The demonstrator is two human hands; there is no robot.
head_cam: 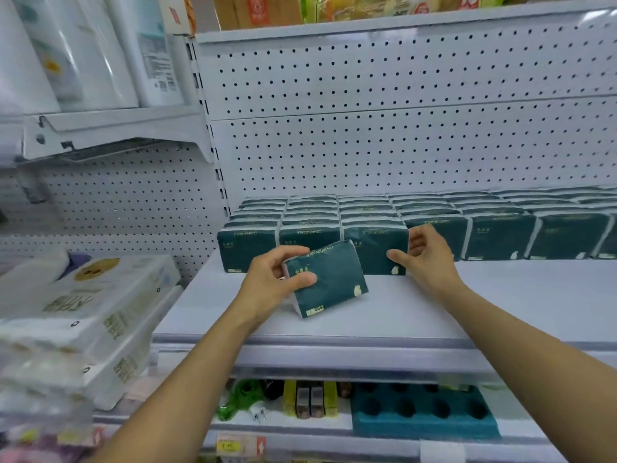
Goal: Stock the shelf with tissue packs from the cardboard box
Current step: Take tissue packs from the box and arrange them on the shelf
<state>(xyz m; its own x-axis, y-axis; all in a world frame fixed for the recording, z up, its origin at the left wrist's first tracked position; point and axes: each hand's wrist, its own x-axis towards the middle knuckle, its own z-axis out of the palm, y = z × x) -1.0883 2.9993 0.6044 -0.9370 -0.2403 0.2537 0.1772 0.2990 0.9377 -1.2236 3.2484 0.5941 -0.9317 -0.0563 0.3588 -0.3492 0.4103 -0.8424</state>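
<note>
On the shelf (500,305), just before the front row of packs (374,248), the left hand (267,282) grips a tilted tissue pack (329,282) by its left end, long axis running left-right, while the right hand (424,255) rests loose-fingered against the row

bare shelf (500,295) front, stocked packs (434,215) behind

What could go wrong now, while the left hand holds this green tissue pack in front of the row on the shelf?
1. The left hand grips the tilted tissue pack only at one end; it may slip from the grip.
2. The right hand touches the front pack of the row and could push it out of line.
3. Set down tilted, the pack may fall over.
</note>
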